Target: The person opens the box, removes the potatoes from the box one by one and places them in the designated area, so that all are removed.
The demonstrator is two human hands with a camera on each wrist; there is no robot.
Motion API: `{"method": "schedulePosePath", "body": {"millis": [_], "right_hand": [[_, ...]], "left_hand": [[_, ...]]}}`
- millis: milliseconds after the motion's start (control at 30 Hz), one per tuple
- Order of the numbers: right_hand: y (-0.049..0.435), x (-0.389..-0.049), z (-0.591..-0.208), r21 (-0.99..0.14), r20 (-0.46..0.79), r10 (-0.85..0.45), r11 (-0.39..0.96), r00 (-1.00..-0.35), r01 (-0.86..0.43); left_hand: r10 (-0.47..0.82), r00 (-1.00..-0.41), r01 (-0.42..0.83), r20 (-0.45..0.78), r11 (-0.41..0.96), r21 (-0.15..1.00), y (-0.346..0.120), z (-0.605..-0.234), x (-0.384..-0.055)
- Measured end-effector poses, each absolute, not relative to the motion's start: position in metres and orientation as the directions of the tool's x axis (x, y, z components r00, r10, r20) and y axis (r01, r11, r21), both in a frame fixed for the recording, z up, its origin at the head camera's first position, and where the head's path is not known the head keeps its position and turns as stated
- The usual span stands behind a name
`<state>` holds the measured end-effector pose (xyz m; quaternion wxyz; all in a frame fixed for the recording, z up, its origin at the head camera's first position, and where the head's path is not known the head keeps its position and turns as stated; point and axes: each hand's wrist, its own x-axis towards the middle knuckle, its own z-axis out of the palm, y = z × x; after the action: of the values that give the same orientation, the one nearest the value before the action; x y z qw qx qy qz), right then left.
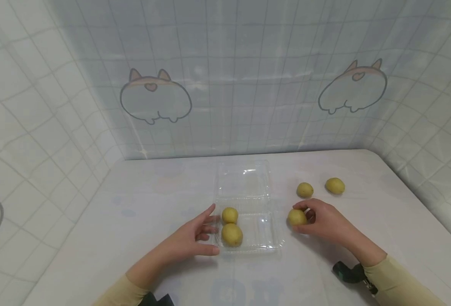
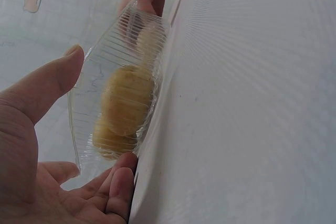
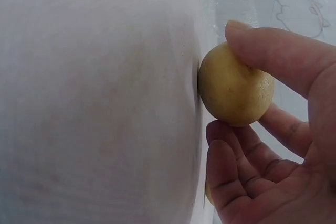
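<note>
My right hand pinches a yellow lemon between thumb and fingers, low at the tabletop, right of a clear plastic clamshell box. The box lies with its lid folded back, away from me. Two lemons sit along the left side of its tray, a larger one in front of a smaller one. At the tray's left edge my left hand has its thumb and fingers spread apart. In the left wrist view the lemons show through the ribbed box wall.
Two more lemons lie beyond my right hand, one nearer the box and another farther right. A pale cloth covers the table. Curtains with a grid pattern hang behind and on both sides.
</note>
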<state>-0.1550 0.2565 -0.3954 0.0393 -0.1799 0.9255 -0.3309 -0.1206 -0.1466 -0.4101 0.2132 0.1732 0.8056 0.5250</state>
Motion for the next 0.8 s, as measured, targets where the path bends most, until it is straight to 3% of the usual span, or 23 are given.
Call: {"method": "schedulePosePath", "body": {"millis": [800], "right_hand": [[0.263,-0.1563,-0.3973,-0.643,0.021,-0.417,0.691,-0.909,-0.332]], "left_hand": [[0.496,-0.853,0.055,-0.159,0.388,0.92,-0.1454,-0.4092,-0.1217]]}}
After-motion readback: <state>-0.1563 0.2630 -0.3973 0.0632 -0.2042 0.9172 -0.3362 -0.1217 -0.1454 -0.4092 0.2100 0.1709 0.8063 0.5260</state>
